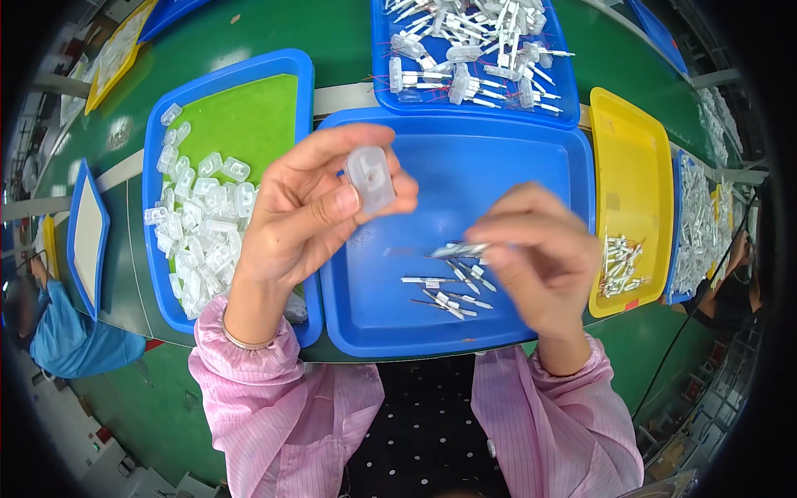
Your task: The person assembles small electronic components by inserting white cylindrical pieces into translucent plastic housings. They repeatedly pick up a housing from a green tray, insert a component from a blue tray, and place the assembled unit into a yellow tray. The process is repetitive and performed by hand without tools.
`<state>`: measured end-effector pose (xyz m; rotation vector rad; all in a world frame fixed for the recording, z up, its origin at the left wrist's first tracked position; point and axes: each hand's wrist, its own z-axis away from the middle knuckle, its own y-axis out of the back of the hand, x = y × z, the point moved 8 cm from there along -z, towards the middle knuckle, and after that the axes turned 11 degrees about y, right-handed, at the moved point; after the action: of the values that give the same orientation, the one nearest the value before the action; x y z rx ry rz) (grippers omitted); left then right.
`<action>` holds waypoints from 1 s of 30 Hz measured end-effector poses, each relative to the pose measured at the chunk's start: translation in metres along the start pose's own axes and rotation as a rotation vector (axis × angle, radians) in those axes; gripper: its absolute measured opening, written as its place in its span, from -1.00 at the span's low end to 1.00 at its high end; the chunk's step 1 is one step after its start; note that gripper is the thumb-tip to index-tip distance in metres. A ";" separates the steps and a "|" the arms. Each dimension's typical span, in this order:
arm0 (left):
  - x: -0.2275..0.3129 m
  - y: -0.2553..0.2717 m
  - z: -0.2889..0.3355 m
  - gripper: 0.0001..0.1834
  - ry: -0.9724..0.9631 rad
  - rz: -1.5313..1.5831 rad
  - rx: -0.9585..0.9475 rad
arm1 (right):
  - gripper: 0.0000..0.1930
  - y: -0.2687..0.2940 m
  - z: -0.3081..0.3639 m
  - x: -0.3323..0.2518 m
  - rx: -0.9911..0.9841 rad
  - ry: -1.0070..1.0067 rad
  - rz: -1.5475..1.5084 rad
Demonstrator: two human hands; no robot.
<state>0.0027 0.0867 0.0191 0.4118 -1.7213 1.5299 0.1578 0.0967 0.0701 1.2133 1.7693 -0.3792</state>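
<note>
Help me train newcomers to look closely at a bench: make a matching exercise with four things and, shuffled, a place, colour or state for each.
Column 1
1. Left hand
2. Right hand
3. Heap of clear plastic casings
4. Person's sleeves

Column 2
A. In the green-lined blue tray
B. Gripping a single plastic casing
C. Pink, striped
D. Over the middle blue tray, pinching a motion-blurred white part

Right pairs: 1-B, 2-D, 3-A, 4-C
</note>
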 end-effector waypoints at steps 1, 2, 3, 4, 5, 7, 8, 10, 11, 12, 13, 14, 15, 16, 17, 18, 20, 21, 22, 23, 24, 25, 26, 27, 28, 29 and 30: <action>-0.002 -0.002 0.000 -0.57 -0.001 -0.025 -0.013 | -0.87 0.010 -0.001 0.000 0.073 0.018 -0.036; -0.005 -0.004 0.000 -0.58 -0.002 -0.050 -0.026 | -0.85 0.018 -0.001 -0.001 0.147 0.037 -0.073; -0.007 -0.007 -0.001 -0.58 -0.001 -0.075 -0.040 | -0.84 0.019 -0.001 -0.001 0.146 0.032 -0.054; -0.007 -0.008 -0.002 -0.59 -0.012 -0.118 -0.039 | -0.84 0.020 -0.001 0.000 0.146 0.027 -0.036; -0.008 -0.009 -0.002 -0.59 -0.024 -0.160 -0.038 | -0.83 0.020 0.000 0.000 0.144 0.022 -0.018; -0.009 -0.009 -0.003 -0.59 -0.034 -0.214 -0.025 | -0.81 0.019 0.001 0.000 0.140 0.033 0.017; -0.009 -0.009 -0.003 -0.60 -0.031 -0.227 -0.016 | -0.81 0.018 0.002 0.000 0.138 0.039 0.034; -0.010 -0.009 -0.003 -0.60 -0.029 -0.248 -0.001 | -0.80 0.018 0.000 -0.001 0.124 0.067 0.063; -0.009 -0.009 -0.003 -0.60 -0.030 -0.258 0.004 | -0.80 0.018 0.000 -0.002 0.117 0.081 0.078; -0.009 -0.009 -0.003 -0.60 -0.034 -0.268 0.009 | -0.83 0.018 0.001 -0.001 0.139 0.036 0.042; -0.010 -0.009 -0.004 -0.60 -0.026 -0.261 0.003 | -0.86 0.018 0.004 -0.001 0.161 -0.009 0.006; -0.011 -0.008 -0.004 -0.60 -0.019 -0.254 -0.004 | -0.89 0.017 0.007 0.001 0.184 -0.054 -0.030; -0.011 -0.009 -0.004 -0.59 -0.013 -0.248 -0.010 | -0.88 0.016 0.006 0.001 0.173 -0.046 -0.013; -0.011 -0.009 -0.004 -0.59 -0.013 -0.245 -0.004 | -0.88 0.015 0.005 0.001 0.163 -0.038 0.004; -0.011 -0.009 -0.004 -0.59 -0.014 -0.242 0.002 | -0.87 0.015 0.004 0.001 0.153 -0.030 0.021; -0.011 -0.009 -0.004 -0.59 -0.016 -0.239 0.007 | -0.84 0.015 0.003 0.000 0.141 0.004 0.046; -0.010 -0.009 -0.004 -0.59 -0.025 -0.230 0.009 | -0.78 0.015 0.002 -0.003 0.117 0.071 0.096; -0.009 -0.009 -0.003 -0.59 -0.031 -0.227 0.015 | -0.80 0.015 0.002 -0.004 0.108 0.078 0.112; -0.008 -0.010 -0.003 -0.59 -0.032 -0.248 0.018 | -0.82 0.014 0.002 -0.006 0.099 0.085 0.127; -0.006 -0.011 -0.003 -0.59 -0.033 -0.269 0.022 | -0.84 0.013 0.002 -0.007 0.090 0.092 0.142; -0.006 -0.011 -0.003 -0.59 -0.034 -0.289 0.021 | -0.83 0.015 0.001 -0.008 0.091 0.105 0.171; -0.005 -0.011 -0.003 -0.60 -0.044 -0.322 0.024 | -0.81 0.016 0.000 -0.009 0.092 0.117 0.199; -0.005 -0.011 -0.003 -0.60 -0.053 -0.355 0.027 | -0.80 0.017 -0.001 -0.009 0.092 0.130 0.226; -0.005 -0.012 -0.003 -0.60 -0.061 -0.387 0.027 | -0.80 0.018 0.000 -0.009 0.104 0.132 0.236; -0.004 -0.013 -0.003 -0.61 -0.062 -0.393 0.027 | -0.80 0.018 0.001 -0.009 0.117 0.135 0.245; -0.004 -0.013 -0.003 -0.61 -0.062 -0.398 0.027 | -0.81 0.018 0.001 -0.009 0.129 0.138 0.255; -0.004 -0.014 -0.003 -0.61 -0.063 -0.404 0.029 | -0.81 0.018 0.001 -0.009 0.129 0.132 0.263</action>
<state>0.0154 0.0855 0.0256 0.7786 -1.5480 1.2591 0.1744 0.0989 0.0811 1.5732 1.6876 -0.2675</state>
